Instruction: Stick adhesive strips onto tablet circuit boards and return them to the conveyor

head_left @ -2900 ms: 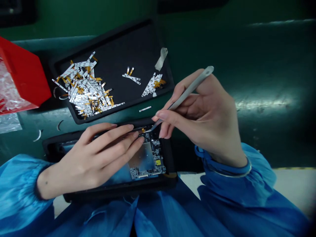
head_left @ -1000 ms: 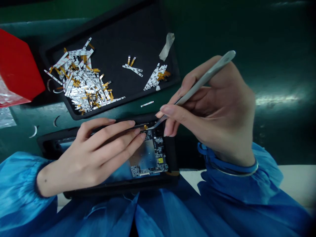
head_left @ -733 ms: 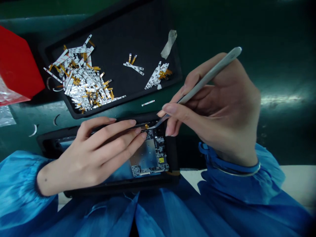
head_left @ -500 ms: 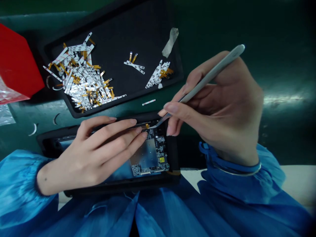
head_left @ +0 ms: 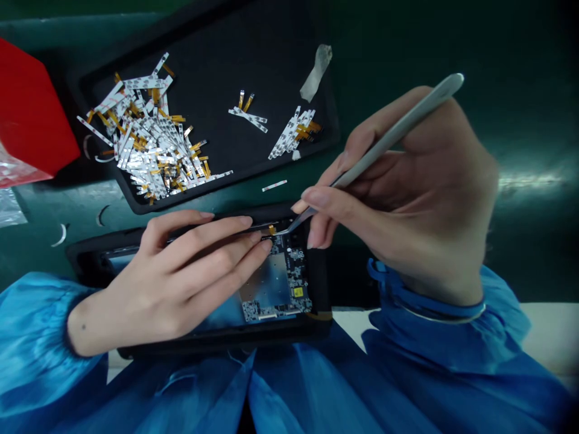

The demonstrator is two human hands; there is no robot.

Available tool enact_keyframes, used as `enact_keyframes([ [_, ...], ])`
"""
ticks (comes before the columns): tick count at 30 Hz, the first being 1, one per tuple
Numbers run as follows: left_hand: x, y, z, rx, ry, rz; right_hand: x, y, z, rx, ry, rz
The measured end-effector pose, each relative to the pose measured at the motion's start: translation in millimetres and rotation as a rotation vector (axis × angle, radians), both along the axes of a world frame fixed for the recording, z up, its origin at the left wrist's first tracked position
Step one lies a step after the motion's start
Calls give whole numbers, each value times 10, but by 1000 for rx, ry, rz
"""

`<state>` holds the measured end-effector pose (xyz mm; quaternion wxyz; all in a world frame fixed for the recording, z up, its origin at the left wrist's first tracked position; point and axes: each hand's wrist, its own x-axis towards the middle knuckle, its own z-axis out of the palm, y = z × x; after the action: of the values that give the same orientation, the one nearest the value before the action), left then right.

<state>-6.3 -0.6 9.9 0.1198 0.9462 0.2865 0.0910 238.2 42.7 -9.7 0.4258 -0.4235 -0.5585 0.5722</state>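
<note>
An opened tablet-like device (head_left: 316, 283) in a black frame lies in front of me, its circuit board (head_left: 289, 283) and metal shield exposed. My left hand (head_left: 181, 277) lies flat across it, fingers stretched, fingertips pressing near the board's top edge. My right hand (head_left: 407, 193) pinches grey metal tweezers (head_left: 389, 138). Their tips touch a small orange flex part (head_left: 272, 229) at the board's top edge, right by my left fingertips.
A black tray (head_left: 226, 36) behind the device holds a heap of silver-and-orange flex strips (head_left: 149, 144), two smaller clusters (head_left: 292, 132) and a tape scrap (head_left: 319, 63). A red bin (head_left: 31, 114) stands at the left. One loose strip (head_left: 274, 185) lies on the green mat.
My head has drifted closer, so everything appears shifted a little. The tweezers' tips stay at the same spot on the board and my left hand has kept its place.
</note>
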Motion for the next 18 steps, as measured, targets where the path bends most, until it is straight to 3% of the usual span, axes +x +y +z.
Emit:
enact_keyframes([
  [12, 10, 53, -11, -32, 0, 6, 26, 3, 34, 98, -121, 68],
  [18, 8, 71, -53, 185, 25, -94, 11, 5, 27, 118, -98, 56],
])
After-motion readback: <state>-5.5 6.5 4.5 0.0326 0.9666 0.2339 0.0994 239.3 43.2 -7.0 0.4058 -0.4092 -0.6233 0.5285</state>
